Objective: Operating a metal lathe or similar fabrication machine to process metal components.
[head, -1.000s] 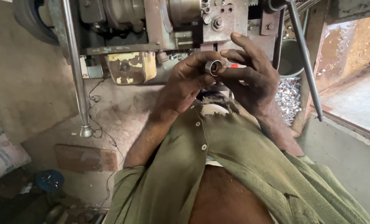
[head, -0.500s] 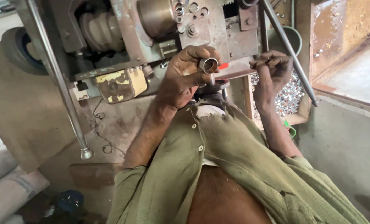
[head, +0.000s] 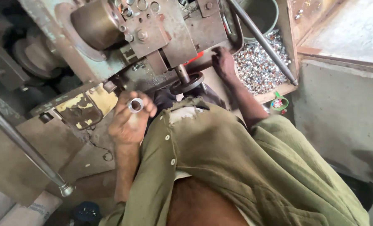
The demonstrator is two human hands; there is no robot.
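The left hand [head: 130, 121] pinches 1 small metal ring [head: 135, 104] in its fingertips, held up just below the lathe machine [head: 153, 37]. The right hand [head: 223, 62] rests with fingers curled on the machine's edge, beside a tray of metal shavings [head: 259, 67]; whether it grips anything cannot be told.

Metal ring [head: 135, 104]: small, short steel sleeve w/ open bore, shiny grey, bore facing the camera. Pinched at fingertips of left hand [head: 130, 121], held up just below the machine's worn yellow plate. Right hand [head: 223, 62] well apart from it, resting at the machine's edge.
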